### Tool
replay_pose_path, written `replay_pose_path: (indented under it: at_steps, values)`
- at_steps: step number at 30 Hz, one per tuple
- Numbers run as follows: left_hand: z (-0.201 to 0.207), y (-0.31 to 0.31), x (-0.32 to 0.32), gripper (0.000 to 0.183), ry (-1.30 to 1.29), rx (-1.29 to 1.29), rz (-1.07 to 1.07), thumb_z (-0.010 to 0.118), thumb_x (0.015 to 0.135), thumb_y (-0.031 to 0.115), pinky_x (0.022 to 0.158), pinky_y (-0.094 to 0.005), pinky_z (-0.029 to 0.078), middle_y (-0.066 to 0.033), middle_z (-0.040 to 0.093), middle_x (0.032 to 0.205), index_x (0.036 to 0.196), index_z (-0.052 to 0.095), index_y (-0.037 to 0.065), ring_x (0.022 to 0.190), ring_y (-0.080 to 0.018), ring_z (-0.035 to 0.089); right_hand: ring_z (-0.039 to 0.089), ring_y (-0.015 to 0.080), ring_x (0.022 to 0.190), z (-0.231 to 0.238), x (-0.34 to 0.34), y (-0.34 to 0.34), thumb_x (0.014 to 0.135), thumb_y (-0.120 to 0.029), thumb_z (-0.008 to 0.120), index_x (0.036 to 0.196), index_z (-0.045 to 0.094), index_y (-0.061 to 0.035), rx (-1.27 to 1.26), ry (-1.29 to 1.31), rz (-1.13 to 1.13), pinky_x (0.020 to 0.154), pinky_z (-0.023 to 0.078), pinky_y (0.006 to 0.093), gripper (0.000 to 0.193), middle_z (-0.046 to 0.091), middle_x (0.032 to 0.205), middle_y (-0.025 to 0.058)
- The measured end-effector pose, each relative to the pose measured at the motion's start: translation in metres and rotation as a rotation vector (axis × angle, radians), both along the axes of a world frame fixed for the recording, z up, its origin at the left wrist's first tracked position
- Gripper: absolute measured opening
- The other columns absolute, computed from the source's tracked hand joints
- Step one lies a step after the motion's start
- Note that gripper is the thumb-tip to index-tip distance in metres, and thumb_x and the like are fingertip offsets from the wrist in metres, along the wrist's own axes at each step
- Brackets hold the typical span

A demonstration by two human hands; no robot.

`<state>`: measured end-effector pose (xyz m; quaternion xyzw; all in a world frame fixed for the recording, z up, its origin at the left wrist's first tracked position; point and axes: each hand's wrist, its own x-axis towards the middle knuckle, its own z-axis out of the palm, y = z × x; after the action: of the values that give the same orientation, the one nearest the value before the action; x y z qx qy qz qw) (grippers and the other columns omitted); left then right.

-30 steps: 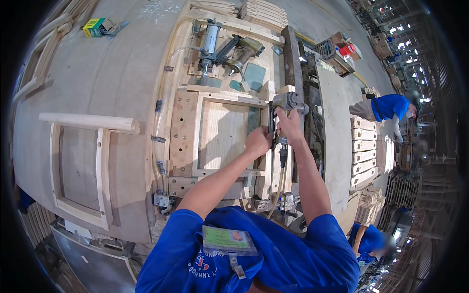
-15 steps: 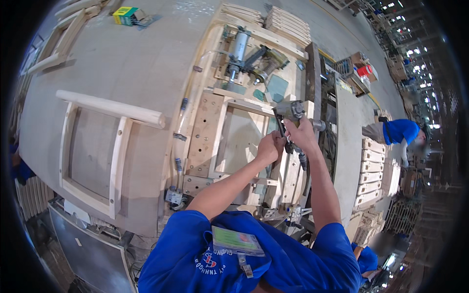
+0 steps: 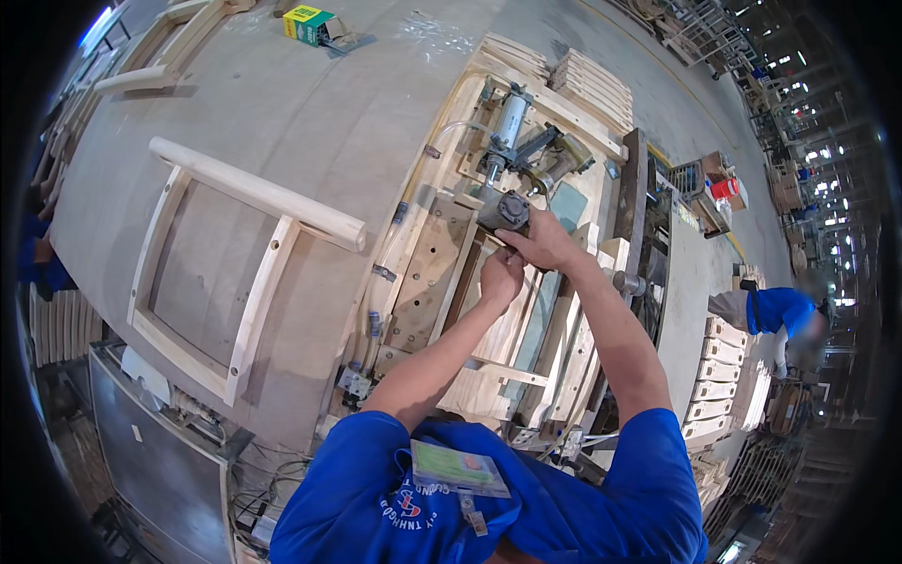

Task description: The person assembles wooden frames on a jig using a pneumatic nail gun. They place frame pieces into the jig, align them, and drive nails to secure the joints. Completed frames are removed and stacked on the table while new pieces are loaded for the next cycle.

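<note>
White lettering [image 3: 413, 527] curves round a red-and-white emblem [image 3: 407, 505] on the blue shirt [image 3: 348, 479], bodyward of the fingers [image 3: 506, 263]. A green badge [image 3: 456, 465] there carries print too small for me to read. Far beyond the fingers, leftward, a yellow-and-green box [image 3: 310, 26] bears dark print.

Woodworking workshop: person [image 3: 554, 489] is holding nail gun [image 3: 503, 212], wooden frame [image 3: 258, 193] is lying at left, wooden parts [image 3: 712, 373] are lying stacked.

Nail gun [image 3: 505, 212]: grip hidden behind right hand [image 3: 547, 242]. Left hand [image 3: 502, 275]: cannot tell whether it holds anything. Top-left frame [image 3: 138, 80]: cut off by upper edge. 1 co-worker [image 3: 772, 308]: head blurred.
</note>
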<state>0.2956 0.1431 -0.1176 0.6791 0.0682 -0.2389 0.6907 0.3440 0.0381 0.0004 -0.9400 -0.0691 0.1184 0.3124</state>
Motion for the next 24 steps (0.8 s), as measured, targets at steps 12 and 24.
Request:
replay_pose_path:
  at_steps: [12, 24]
  values:
    - [0.001, -0.004, -0.001, 0.026, 0.026, -0.100, 0.088, 0.053, 0.101, 0.014, 0.082, -0.0444, 0.055, -0.0206, 0.078, 0.096, 0.104, 0.075, 0.000, 0.093, -0.0368, 0.075, 0.073, 0.0476, 0.095, 0.021, 0.006, 0.017, 0.090, -0.031, 0.080, 0.153, 0.044, 0.0064, -0.183, 0.115, 0.031, 0.086, 0.058, 0.0479, 0.081, 0.074, 0.098, 0.0321]
    - [0.053, 0.085, -0.140, 0.039, 0.415, -0.294, -0.192, 0.053, 0.112, 0.029, 0.057, -0.0327, 0.051, -0.0069, 0.066, 0.077, 0.089, 0.066, 0.000, 0.067, -0.0143, 0.064, 0.075, 0.0234, 0.080, 0.052, -0.143, 0.059, 0.096, -0.016, 0.077, 0.131, 0.059, 0.0005, 0.235, 0.491, -0.082, 0.073, 0.060, 0.0387, 0.043, 0.076, 0.100, 0.0185]
